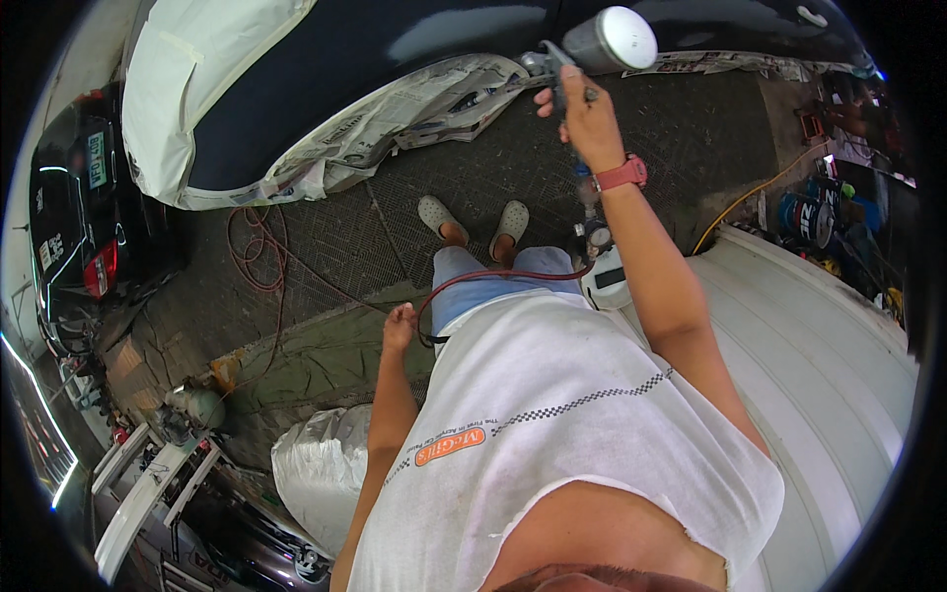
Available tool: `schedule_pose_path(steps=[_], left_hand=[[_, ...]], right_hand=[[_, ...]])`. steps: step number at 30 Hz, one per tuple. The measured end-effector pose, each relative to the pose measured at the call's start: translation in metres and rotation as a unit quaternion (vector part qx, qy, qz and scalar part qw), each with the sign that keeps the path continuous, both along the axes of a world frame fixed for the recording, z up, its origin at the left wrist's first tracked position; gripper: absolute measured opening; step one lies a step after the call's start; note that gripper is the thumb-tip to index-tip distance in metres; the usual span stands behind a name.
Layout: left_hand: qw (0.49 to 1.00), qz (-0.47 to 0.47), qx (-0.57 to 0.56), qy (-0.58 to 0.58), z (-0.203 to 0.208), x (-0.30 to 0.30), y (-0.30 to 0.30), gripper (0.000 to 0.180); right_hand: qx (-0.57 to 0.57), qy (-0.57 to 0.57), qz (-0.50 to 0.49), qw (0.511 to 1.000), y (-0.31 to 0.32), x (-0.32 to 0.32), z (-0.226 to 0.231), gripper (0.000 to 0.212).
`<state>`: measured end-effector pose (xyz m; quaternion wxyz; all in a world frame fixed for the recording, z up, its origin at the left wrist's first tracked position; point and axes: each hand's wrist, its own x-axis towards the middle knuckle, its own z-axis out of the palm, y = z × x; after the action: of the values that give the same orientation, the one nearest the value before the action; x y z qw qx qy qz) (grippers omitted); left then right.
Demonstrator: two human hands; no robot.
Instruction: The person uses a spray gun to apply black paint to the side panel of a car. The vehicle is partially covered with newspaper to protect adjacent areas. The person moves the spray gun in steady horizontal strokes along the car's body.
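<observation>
My right hand (593, 123) grips a spray gun (558, 84), arm stretched out towards the dark car panel (335, 94). The gun's round cup (617, 41), pale on top with a grey side, sits beyond my fingers. Below my wrist, a gauge (598, 237) hangs in line with a red air hose (503, 273), which curves left across my shorts. My left hand (399, 327) is low by my left hip with its fingers curled. The hose runs close beside it; whether the fingers hold it is hidden.
Newspaper masking (355, 148) lines the panel's lower edge, and pale masking sheet (182, 109) covers its left end. Loose hose coils (258, 252) lie on the floor. Another dark car (94, 217) stands left. A ridged white panel (789, 335) and cans (804, 219) are at right.
</observation>
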<state>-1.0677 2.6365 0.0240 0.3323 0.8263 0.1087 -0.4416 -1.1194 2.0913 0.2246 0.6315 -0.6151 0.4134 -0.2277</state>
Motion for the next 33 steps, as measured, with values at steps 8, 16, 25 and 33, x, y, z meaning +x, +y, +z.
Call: schedule_pose_path(steps=[8, 16, 25, 33], left_hand=[[0.999, 0.024, -0.025, 0.016, -0.018, -0.014, 0.016, 0.039], [0.999, 0.041, -0.002, 0.025, -0.012, -0.020, 0.006, 0.045], [0.999, 0.022, -0.002, 0.034, -0.014, -0.012, 0.003, 0.045], [1.000, 0.012, -0.004, 0.028, -0.015, -0.001, -0.001, 0.043]], right_hand=[[-0.023, -0.002, 0.138, 0.990, 0.049, 0.048, 0.016, 0.053], [-0.017, -0.020, 0.159, 0.987, 0.043, 0.057, 0.019, 0.056], [0.012, 0.011, 0.025, 1.000, -0.006, 0.006, 0.020, 0.056], [-0.016, 0.027, -0.040, 0.999, -0.043, -0.028, 0.017, 0.059]])
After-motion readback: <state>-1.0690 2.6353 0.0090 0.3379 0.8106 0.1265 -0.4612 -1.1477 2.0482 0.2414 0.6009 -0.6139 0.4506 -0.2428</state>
